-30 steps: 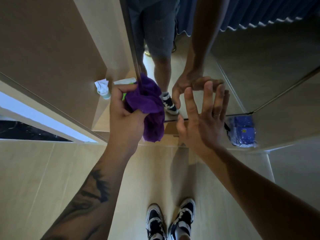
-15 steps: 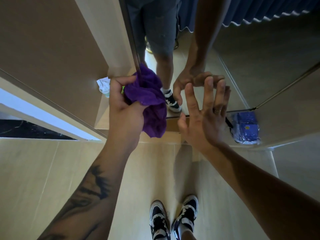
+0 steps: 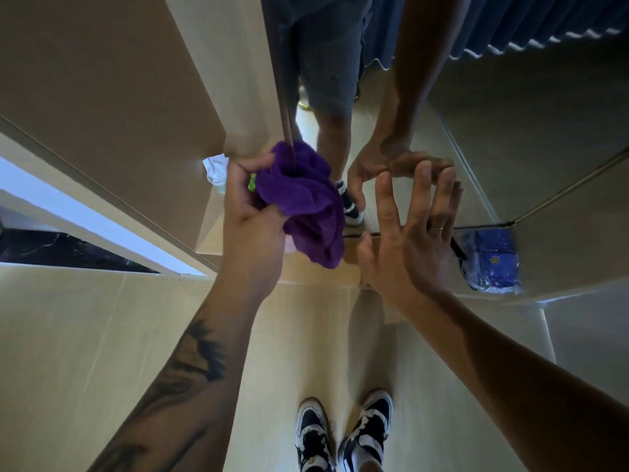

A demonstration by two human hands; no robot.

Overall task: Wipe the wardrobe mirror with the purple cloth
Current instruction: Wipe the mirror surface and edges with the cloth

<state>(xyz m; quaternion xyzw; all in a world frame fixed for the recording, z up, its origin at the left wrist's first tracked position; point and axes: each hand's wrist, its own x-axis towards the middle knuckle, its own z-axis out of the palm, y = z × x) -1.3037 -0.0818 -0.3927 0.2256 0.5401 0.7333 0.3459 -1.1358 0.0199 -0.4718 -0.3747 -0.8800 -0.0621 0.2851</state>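
At the mirror's (image 3: pixel 391 107) lower left edge — about ten o'clock — the left hand (image 3: pixel 252 216) grips the bunched cloth (image 3: pixel 306 202) for wiping; the right hand (image 3: pixel 412 240), fingers spread, braces the glass.

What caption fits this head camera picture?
Left hand grips a purple cloth against the wardrobe mirror; right hand rests open beside it.

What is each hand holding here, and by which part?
The left hand grips the bunched purple cloth by its left side, against the mirror's left edge. The right hand holds nothing, its fingers spread.
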